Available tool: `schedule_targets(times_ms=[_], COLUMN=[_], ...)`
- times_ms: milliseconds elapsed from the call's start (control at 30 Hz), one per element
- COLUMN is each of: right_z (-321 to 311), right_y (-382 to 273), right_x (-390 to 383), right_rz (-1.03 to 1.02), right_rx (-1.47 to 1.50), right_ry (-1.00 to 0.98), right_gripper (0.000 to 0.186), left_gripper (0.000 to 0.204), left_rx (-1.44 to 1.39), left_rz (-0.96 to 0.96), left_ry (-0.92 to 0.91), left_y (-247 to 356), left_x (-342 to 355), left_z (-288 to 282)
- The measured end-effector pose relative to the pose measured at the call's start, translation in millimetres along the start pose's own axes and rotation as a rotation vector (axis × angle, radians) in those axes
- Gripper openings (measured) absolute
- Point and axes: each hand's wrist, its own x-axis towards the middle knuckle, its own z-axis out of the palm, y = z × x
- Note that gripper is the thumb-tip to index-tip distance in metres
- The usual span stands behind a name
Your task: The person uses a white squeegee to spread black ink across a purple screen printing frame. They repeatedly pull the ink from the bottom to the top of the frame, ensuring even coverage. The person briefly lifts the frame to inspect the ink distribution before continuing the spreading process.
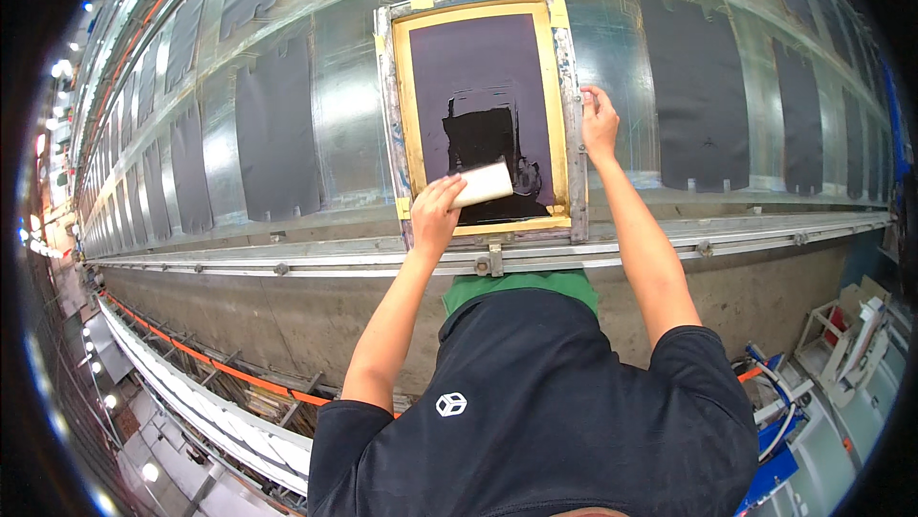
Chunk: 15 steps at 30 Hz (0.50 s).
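Gripping squeegee with left hand, right hand at frame, grip unclear; shirt bears cube emblem

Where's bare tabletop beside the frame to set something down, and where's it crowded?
Bare table shows between the frame and the left dark panel. Another patch lies between the frame and the right dark panel, partly taken by the right hand. Inside the frame is crowded: black ink, pale scraper, left hand.

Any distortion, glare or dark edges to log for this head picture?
Head view: the metal rail bows; pale glare shows on the table either side of the frame; lamps at far left look blown out; corners are black.
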Motion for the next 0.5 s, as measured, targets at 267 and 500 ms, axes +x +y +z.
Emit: schedule_targets(times_ms=[267,500], right_z=[-23.3,19.0], right_y=[-41.7,-89.6], right_x=[-1.2,-27.3], right_rz=[-0.535,-0.705], right_rx=[-0.649,-0.451], right_ry=[-0.181,-0.441], right_gripper=[0.04,0.045], left_gripper=[0.045,0.042], left_rx=[-0.012,-0.062], left_rz=[0.107,0.161], left_ry=[0.082,0.038], left_y=[-33.3,-32.1], left_x=[99.7,134.6], left_z=[15.6,20.5])
